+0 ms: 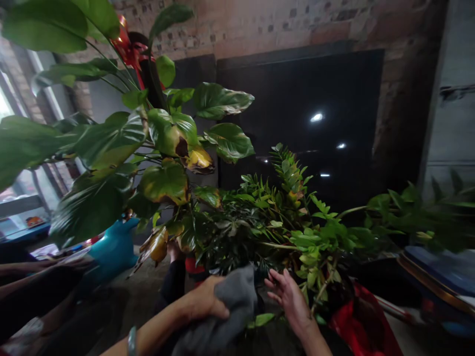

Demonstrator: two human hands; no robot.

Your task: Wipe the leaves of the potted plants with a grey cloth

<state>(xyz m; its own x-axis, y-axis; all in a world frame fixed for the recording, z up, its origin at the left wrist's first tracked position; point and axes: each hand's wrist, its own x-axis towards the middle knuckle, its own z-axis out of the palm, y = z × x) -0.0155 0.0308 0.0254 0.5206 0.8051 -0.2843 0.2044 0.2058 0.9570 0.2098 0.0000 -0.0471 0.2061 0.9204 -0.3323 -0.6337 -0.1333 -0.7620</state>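
The left hand (210, 298) holds a gray cloth (240, 294); the right hand (292, 299), fingers loosely spread, is near green leaves (308, 259).

I am watching through one camera only, worn on the person's head, which faces forward and downward, toward the plants (311, 237) and the brick wall (260, 22) behind them. The view is wide and taken from quite near, so the left hand (210, 296) and the right hand (291, 299) appear low in it, seen from above, with forearms cut by the lower edge.
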